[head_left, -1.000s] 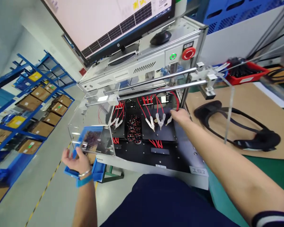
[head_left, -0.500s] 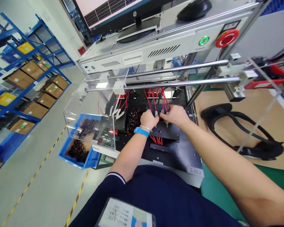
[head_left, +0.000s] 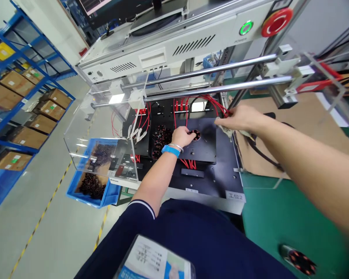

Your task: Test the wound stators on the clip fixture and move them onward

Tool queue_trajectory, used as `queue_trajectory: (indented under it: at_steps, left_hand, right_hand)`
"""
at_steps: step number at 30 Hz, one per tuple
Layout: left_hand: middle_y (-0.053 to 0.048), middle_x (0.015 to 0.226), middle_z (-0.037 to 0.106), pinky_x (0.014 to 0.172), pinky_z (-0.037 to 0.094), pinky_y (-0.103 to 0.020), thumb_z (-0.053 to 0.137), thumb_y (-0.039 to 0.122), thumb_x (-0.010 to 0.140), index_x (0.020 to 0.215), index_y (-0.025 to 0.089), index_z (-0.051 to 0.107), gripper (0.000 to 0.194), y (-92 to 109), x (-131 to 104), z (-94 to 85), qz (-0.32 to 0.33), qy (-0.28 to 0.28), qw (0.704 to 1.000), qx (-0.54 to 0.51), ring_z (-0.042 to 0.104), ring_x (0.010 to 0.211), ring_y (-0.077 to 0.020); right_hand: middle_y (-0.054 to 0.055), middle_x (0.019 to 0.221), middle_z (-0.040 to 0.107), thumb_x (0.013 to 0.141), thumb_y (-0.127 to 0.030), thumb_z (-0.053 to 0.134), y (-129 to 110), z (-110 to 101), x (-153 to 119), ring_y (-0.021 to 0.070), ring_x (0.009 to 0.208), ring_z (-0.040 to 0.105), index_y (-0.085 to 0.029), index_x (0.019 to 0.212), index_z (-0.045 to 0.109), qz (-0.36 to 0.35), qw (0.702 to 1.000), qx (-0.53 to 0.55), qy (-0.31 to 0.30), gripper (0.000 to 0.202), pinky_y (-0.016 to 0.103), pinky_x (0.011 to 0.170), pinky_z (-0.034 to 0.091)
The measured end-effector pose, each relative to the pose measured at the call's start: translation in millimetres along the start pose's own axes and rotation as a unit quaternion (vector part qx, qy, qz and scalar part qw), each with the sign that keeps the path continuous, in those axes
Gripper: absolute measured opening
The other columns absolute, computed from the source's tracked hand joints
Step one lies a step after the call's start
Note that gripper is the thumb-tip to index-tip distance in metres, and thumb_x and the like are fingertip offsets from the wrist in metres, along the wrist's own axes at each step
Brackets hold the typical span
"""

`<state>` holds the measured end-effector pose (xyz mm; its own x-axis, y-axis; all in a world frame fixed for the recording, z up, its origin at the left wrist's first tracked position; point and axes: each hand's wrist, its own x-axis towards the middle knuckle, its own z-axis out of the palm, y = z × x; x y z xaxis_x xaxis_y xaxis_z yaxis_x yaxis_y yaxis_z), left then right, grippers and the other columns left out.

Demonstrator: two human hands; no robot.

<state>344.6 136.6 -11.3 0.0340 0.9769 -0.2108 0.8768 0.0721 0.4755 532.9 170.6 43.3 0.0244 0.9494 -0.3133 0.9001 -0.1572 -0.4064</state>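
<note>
At the centre of the frame, on the flat black square plate [head_left: 206, 151], sat the small black-and-copper ring-shaped part [head_left: 196, 135], and the left hand [head_left: 181, 137] was right on it, thumb and fingers pinched at its left edge! Just right of centre, the right hand [head_left: 241, 117] grasped a bunch of whitish sheathed clips [head_left: 227, 131] on thin red wires [head_left: 214, 100], gathered at the plate's right edge, well off the ring. So, how far along? No clip seemed to touch the ring, so that much looked done; yet the ring lay on the plate, not lifted, so the handling of this one looked unfinished. Left of centre, what a crowd: a cluster of similar black-and-copper parts [head_left: 162, 136], waiting or finished, impossible to tell! Lower left, the blue plastic bin [head_left: 114, 195] held more dark parts, same doubt there. Left of the cluster, a second set of white clips [head_left: 139, 135] rested with no hand near. And lower right, one round silver-sided part [head_left: 301, 261] lay alone on the green mat [head_left: 267, 228].
</note>
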Motion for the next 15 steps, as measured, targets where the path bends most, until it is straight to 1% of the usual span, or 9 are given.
queue_trajectory:
  at_steps: [1,3,5,6,8,10,12,13,15]
  left_hand:
    - [-0.008,0.086,0.070,0.080,0.051,-0.029,0.062,0.033,0.082,0.084,0.015,0.070,0.019,1,2,0.1,-0.008,-0.007,1.000,0.009,0.066,0.085,-0.0196]
    - [-0.010,0.088,0.070,0.081,0.051,-0.029,0.060,0.028,0.082,0.085,0.014,0.070,0.017,4,-6,1.8,0.004,0.040,0.999,0.032,0.065,0.086,-0.0201]
    - [-0.010,0.093,0.070,0.082,0.050,-0.030,0.056,0.025,0.083,0.089,0.015,0.070,0.019,11,-31,12.3,0.051,0.074,0.995,0.046,0.065,0.090,-0.0203]
    - [-0.009,0.093,0.070,0.081,0.050,-0.029,0.055,0.026,0.084,0.090,0.015,0.071,0.021,17,-47,23.4,0.085,0.054,0.994,0.048,0.065,0.090,-0.0203]
    - [-0.008,0.087,0.072,0.074,0.051,-0.029,0.055,0.033,0.085,0.086,0.016,0.072,0.023,34,-83,58.4,0.167,-0.084,0.981,0.054,0.067,0.086,-0.0208]
    - [-0.009,0.087,0.073,0.064,0.051,-0.029,0.059,0.036,0.083,0.087,0.015,0.072,0.025,55,-115,106.9,0.237,-0.267,0.931,0.078,0.069,0.082,-0.0223]
    - [-0.014,0.090,0.074,0.058,0.051,-0.029,0.062,0.034,0.081,0.083,0.013,0.072,0.024,75,-138,159.2,0.262,-0.392,0.875,0.107,0.070,0.080,-0.0247]
    - [-0.015,0.091,0.074,0.058,0.052,-0.030,0.064,0.029,0.080,0.080,0.013,0.072,0.018,84,-145,183.3,0.287,-0.418,0.856,0.102,0.071,0.082,-0.0256]
    - [-0.016,0.091,0.074,0.060,0.054,-0.032,0.068,0.023,0.076,0.072,0.015,0.070,0.009,98,-155,221.6,0.298,-0.440,0.843,0.089,0.072,0.085,-0.0275]
  right_hand:
    - [0.018,0.084,0.062,0.077,-0.050,0.066,3,-4,0,0.0266,0.089,0.060,-0.002,0.082,0.064,0.012,1.000,0.004,-0.014,0.048,0.037,0.079,0.046]
    - [0.015,0.082,0.061,0.077,-0.054,0.064,11,-10,0,0.0235,0.086,0.060,-0.002,0.080,0.064,0.036,0.999,0.005,-0.036,0.052,0.036,0.078,0.046]
    - [0.013,0.079,0.060,0.075,-0.055,0.066,18,-12,0,0.0216,0.084,0.059,-0.002,0.077,0.062,0.039,0.999,0.007,-0.025,0.052,0.036,0.078,0.046]
    - [0.012,0.078,0.060,0.074,-0.054,0.067,21,-12,0,0.0212,0.084,0.059,-0.002,0.075,0.062,0.036,0.999,0.000,-0.018,0.052,0.036,0.079,0.046]
    - [0.013,0.080,0.061,0.073,-0.053,0.070,25,-8,1,0.0213,0.086,0.059,-0.002,0.074,0.061,0.023,1.000,-0.016,-0.012,0.052,0.037,0.081,0.046]
    - [0.015,0.085,0.062,0.073,-0.053,0.072,27,-3,0,0.0231,0.090,0.059,0.000,0.077,0.061,0.006,0.999,-0.029,-0.011,0.054,0.037,0.083,0.045]
    - [0.017,0.091,0.062,0.071,-0.054,0.073,29,1,-1,0.0265,0.097,0.059,0.001,0.082,0.061,0.002,0.999,-0.039,-0.010,0.057,0.038,0.085,0.045]
    - [0.018,0.093,0.062,0.070,-0.054,0.074,30,2,-2,0.0283,0.100,0.058,0.000,0.084,0.061,0.004,0.999,-0.043,-0.009,0.058,0.038,0.085,0.045]
    - [0.019,0.096,0.062,0.068,-0.054,0.075,32,4,-2,0.0304,0.104,0.058,-0.001,0.088,0.061,0.010,0.999,-0.045,-0.013,0.059,0.039,0.085,0.045]
